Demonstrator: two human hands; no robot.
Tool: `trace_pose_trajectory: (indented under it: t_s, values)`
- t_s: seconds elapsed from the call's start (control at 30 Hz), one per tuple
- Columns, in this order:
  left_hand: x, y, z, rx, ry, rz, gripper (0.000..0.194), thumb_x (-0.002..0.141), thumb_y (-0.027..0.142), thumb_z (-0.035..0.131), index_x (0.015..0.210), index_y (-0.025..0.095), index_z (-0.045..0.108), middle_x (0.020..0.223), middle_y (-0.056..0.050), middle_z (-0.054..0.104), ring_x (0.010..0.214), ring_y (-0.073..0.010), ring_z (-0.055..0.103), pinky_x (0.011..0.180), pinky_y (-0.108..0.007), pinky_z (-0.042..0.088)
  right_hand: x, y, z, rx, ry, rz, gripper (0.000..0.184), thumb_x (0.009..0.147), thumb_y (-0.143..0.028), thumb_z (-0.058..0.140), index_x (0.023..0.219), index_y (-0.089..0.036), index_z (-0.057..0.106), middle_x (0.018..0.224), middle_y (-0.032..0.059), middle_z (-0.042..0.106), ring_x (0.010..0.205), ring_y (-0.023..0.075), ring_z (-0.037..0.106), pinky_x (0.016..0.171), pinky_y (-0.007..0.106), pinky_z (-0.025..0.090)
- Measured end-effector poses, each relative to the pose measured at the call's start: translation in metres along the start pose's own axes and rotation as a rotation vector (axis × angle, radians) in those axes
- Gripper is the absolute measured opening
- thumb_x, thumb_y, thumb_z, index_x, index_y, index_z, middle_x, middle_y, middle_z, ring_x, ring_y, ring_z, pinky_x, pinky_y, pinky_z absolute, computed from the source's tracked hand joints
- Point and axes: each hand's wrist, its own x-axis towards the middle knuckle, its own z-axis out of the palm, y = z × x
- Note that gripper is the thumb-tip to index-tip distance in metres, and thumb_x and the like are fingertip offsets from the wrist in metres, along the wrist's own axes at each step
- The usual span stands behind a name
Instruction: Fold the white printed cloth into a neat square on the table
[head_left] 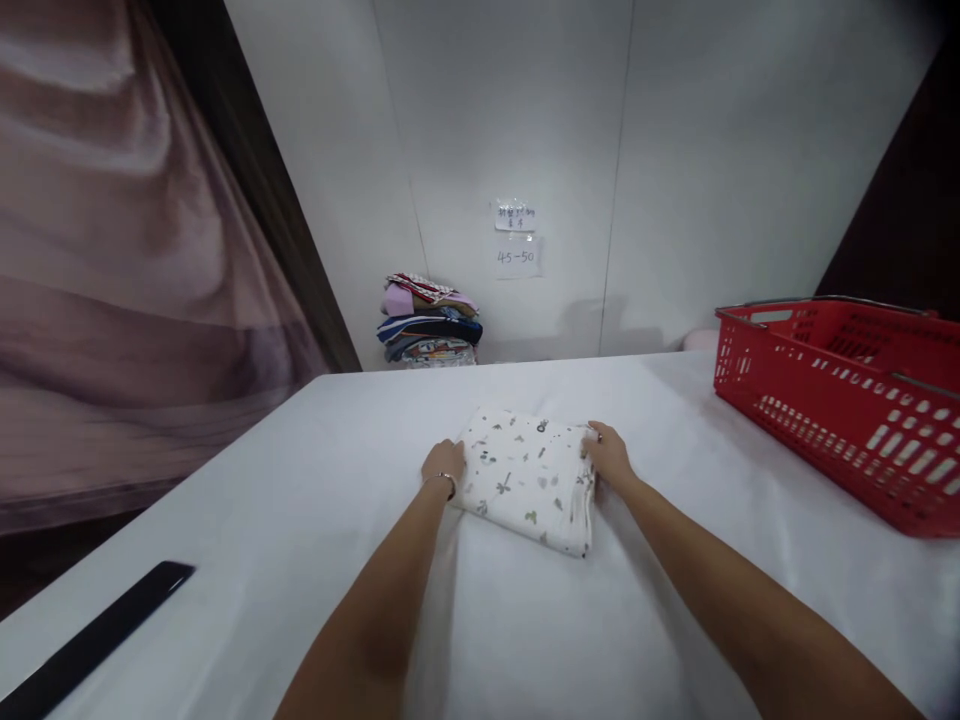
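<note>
A folded white cloth with small green and grey leaf-like prints lies on the white table, turned slightly askew. At its left edge is my left hand, with a bracelet at the wrist; the fingers curl around the side and their tips are hidden. On the opposite side my right hand grips the upper right edge, where several folded layers show. Between the two hands the cloth looks flat and thick.
To the right stands a red plastic basket with metal handles. Behind the table's far edge rises a stack of folded fabrics. A long black object lies at the left front. Paper notes hang on the wall; a pinkish curtain hangs left.
</note>
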Motion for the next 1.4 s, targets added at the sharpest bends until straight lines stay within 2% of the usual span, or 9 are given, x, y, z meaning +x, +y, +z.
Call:
trace_pose_trajectory:
  t_s: [0.17,0.3,0.5,0.63,0.7,0.83,0.97,1.17,1.4]
  values:
    - [0.0,-0.005,0.007,-0.007,0.023,-0.025,0.042,0.088,0.039,0.023,0.098,0.015,0.056,0.105,-0.015,0.062,0.097,-0.0237,0.058,0.075,-0.033,0.044,-0.002,0.007,0.003,-0.028,-0.002,-0.018,0.039,0.073,-0.026,0.046,0.108,-0.014,0.058,0.108,0.0092,0.059,0.101,0.0209,0.053,0.091,0.032,0.038]
    - [0.0,-0.006,0.003,-0.003,0.008,-0.008,0.04,0.088,0.037,0.025,0.096,0.016,0.058,0.101,-0.013,0.063,0.093,-0.0225,0.06,0.074,-0.031,0.044,-0.005,-0.002,-0.004,-0.199,-0.045,-0.045,0.043,0.078,-0.028,0.045,0.117,-0.014,0.053,0.12,0.0113,0.053,0.112,0.0218,0.046,0.095,0.032,0.034]
    - [-0.004,0.013,-0.008,0.042,0.059,0.067,0.04,0.087,0.037,0.028,0.106,0.016,0.056,0.115,-0.016,0.056,0.108,-0.0264,0.051,0.084,-0.038,0.041,-0.017,-0.06,-0.003,-0.388,-0.174,-0.247,0.052,0.085,-0.037,0.04,0.133,-0.016,0.036,0.144,0.0097,0.025,0.133,0.0244,0.017,0.104,0.041,0.017]
    - [0.001,0.035,-0.003,0.058,0.083,0.299,0.044,0.086,0.04,0.031,0.126,0.024,0.041,0.14,-0.006,0.035,0.128,-0.0199,0.029,0.101,-0.037,0.028,-0.019,-0.089,0.011,-0.43,-0.322,-0.326,0.059,0.086,-0.047,0.035,0.136,-0.016,0.03,0.147,0.0095,0.018,0.135,0.0244,0.007,0.105,0.042,0.009]
    - [0.007,0.04,0.003,0.072,0.012,0.355,0.049,0.086,0.043,0.03,0.132,0.026,0.034,0.145,-0.003,0.025,0.132,-0.0194,0.021,0.105,-0.04,0.023,-0.016,-0.086,0.019,-0.474,-0.385,-0.316,0.063,0.086,-0.051,0.033,0.137,-0.015,0.028,0.147,0.0105,0.016,0.135,0.0252,0.005,0.105,0.044,0.006]
    - [0.017,0.038,0.014,0.086,-0.135,0.228,0.055,0.085,0.047,0.022,0.136,0.025,0.027,0.148,-0.002,0.015,0.134,-0.0221,0.016,0.105,-0.045,0.021,-0.008,-0.059,0.032,-0.562,-0.436,-0.251,0.065,0.086,-0.053,0.03,0.137,-0.013,0.028,0.146,0.0126,0.02,0.134,0.0284,0.008,0.104,0.047,0.003]
    - [0.018,0.036,0.015,0.09,-0.135,0.211,0.057,0.085,0.047,0.019,0.137,0.026,0.025,0.148,0.0,0.013,0.134,-0.0215,0.015,0.106,-0.045,0.02,-0.007,-0.044,0.038,-0.576,-0.44,-0.26,0.066,0.086,-0.054,0.027,0.138,-0.013,0.026,0.146,0.0123,0.019,0.133,0.0281,0.009,0.104,0.047,0.004]
    - [0.019,0.035,0.015,0.071,-0.102,0.233,0.055,0.084,0.048,0.023,0.135,0.028,0.03,0.147,-0.001,0.017,0.133,-0.0226,0.02,0.103,-0.045,0.025,-0.007,-0.055,0.034,-0.579,-0.46,-0.255,0.065,0.086,-0.054,0.027,0.137,-0.013,0.027,0.146,0.0131,0.019,0.133,0.0284,0.011,0.104,0.047,0.006]
    - [0.023,0.026,-0.001,0.026,-0.091,0.207,0.052,0.083,0.047,0.03,0.132,0.027,0.034,0.143,-0.004,0.029,0.126,-0.0206,0.035,0.098,-0.036,0.033,0.019,-0.046,0.004,-0.398,-0.426,-0.168,0.038,0.087,-0.038,0.039,0.117,-0.018,0.051,0.13,0.0114,0.046,0.124,0.025,0.035,0.1,0.041,0.024]
